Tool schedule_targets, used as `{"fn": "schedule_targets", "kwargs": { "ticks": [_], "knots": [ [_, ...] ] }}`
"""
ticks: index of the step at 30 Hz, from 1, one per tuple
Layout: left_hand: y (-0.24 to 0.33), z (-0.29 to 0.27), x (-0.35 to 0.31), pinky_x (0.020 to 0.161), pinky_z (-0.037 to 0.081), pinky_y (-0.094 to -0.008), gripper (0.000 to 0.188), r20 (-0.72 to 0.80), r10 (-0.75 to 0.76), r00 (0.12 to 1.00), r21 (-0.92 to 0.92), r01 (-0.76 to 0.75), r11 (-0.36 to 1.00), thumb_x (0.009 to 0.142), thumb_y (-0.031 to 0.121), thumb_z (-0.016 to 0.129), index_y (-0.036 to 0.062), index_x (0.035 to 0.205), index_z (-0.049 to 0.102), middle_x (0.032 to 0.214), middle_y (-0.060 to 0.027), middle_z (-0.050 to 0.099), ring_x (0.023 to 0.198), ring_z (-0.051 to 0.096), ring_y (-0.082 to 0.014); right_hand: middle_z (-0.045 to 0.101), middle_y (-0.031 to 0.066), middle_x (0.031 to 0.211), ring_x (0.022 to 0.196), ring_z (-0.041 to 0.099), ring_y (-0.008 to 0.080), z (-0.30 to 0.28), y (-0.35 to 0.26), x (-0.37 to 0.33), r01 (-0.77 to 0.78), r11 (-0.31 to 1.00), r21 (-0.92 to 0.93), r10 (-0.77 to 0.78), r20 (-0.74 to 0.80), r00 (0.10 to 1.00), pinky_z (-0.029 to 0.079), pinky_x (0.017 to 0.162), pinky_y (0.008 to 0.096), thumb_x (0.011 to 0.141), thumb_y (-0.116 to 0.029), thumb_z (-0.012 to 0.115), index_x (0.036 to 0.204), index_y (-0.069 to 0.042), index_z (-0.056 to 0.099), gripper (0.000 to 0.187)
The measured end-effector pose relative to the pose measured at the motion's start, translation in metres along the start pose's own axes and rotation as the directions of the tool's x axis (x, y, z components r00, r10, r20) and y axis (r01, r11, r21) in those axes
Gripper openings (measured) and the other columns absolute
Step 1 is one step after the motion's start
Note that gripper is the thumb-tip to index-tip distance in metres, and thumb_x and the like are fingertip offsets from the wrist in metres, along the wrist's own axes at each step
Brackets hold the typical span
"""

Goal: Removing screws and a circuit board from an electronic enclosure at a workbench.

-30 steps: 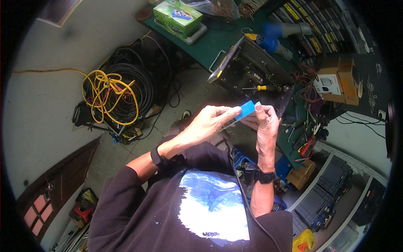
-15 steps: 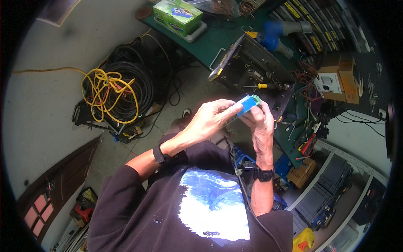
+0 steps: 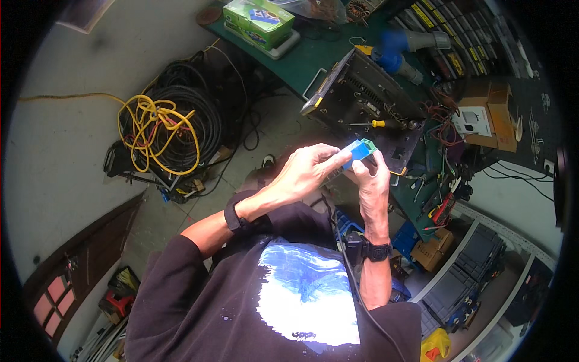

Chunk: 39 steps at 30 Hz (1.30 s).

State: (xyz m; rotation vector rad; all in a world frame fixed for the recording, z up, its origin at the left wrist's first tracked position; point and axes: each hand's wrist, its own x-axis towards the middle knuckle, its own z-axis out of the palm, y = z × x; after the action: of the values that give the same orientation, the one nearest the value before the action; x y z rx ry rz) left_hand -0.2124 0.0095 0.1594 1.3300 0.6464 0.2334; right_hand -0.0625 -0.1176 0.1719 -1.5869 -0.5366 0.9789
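Note:
A small blue electronic module with a green terminal block at its far end is held between my two hands, above my lap. My left hand grips it from the left, thumb laid along its near part. From the right, my right hand has its thumb and fingers closed about it. Part of the module is hidden by my fingers. Just beyond stands an open black metal case, and a screwdriver with a yellow handle lies inside it.
The case rests on a green workbench, with a green box and blue plugs nearby. Hand tools lie along its right side. Coiled cables sit at the left. A dark cord runs over my shirt.
The module has tilted slightly, showing more of its blue face and green end. My right thumb has shifted onto its near side. The left hand keeps its hold.

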Motion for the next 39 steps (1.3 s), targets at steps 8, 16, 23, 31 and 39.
{"fn": "schedule_targets", "kwargs": {
  "ticks": [8, 16, 23, 31, 39],
  "knots": [
    [-0.005, -0.001, 0.001, 0.087, 0.053, -0.0301, 0.042, 0.014, 0.093, 0.996, -0.090, -0.091, 0.992, 0.104, 0.032, 0.068, -0.0047, 0.125, 0.069, 0.115, -0.0105, 0.072, 0.105, 0.064, -0.0132, 0.062, 0.0117, 0.132, 0.120, 0.061, 0.0175, 0.006, -0.019, -0.004, 0.059, 0.998, 0.007, -0.059, 0.015, 0.998, 0.048, 0.106, 0.0326, 0.094, -0.026, 0.076, 0.152, 0.002, 0.042, 0.073],
    [0.009, -0.002, -0.010, 0.092, 0.059, -0.0374, 0.054, -0.111, 0.607, 0.787, 0.441, -0.508, 0.740, 0.076, 0.023, 0.092, 0.0014, 0.120, 0.070, 0.124, -0.0125, 0.068, 0.109, 0.071, -0.0278, 0.055, 0.0146, 0.144, 0.128, 0.057, 0.0201, 0.004, -0.041, -0.010, 0.008, 0.985, 0.174, -0.039, 0.174, 0.984, 0.046, 0.112, 0.0363, 0.089, -0.017, 0.074, 0.166, -0.003, 0.023, 0.093],
    [0.009, -0.002, -0.009, 0.089, 0.061, -0.0402, 0.056, -0.082, 0.710, 0.699, 0.526, -0.575, 0.627, 0.069, 0.022, 0.095, 0.0034, 0.115, 0.070, 0.122, -0.0119, 0.068, 0.108, 0.070, -0.0292, 0.054, 0.0143, 0.146, 0.130, 0.057, 0.0205, 0.003, -0.041, -0.016, 0.059, 0.976, 0.208, -0.102, 0.200, 0.974, 0.045, 0.113, 0.0361, 0.090, -0.015, 0.075, 0.166, -0.002, 0.020, 0.094],
    [0.005, -0.009, -0.006, 0.114, 0.045, -0.0580, 0.059, -0.003, 0.744, 0.669, 0.522, -0.633, 0.572, 0.072, 0.026, 0.093, 0.0028, 0.119, 0.066, 0.124, -0.0130, 0.064, 0.116, 0.064, -0.0338, 0.054, 0.0139, 0.145, 0.128, 0.058, 0.0195, 0.007, -0.046, -0.021, -0.029, 0.969, 0.247, -0.009, 0.151, 0.988, 0.048, 0.110, 0.0350, 0.095, -0.013, 0.072, 0.164, -0.001, 0.023, 0.085],
    [0.010, -0.021, -0.003, 0.117, 0.041, -0.0599, 0.064, 0.126, 0.756, 0.643, 0.523, -0.690, 0.500, 0.069, 0.025, 0.094, 0.0049, 0.124, 0.067, 0.129, -0.0127, 0.065, 0.124, 0.063, -0.0343, 0.063, 0.0092, 0.128, 0.114, 0.064, 0.0147, 0.008, -0.032, -0.019, 0.060, 0.997, 0.046, -0.062, 0.053, 0.997, 0.054, 0.100, 0.0294, 0.104, -0.018, 0.066, 0.144, 0.000, 0.045, 0.049]
  ]
}}
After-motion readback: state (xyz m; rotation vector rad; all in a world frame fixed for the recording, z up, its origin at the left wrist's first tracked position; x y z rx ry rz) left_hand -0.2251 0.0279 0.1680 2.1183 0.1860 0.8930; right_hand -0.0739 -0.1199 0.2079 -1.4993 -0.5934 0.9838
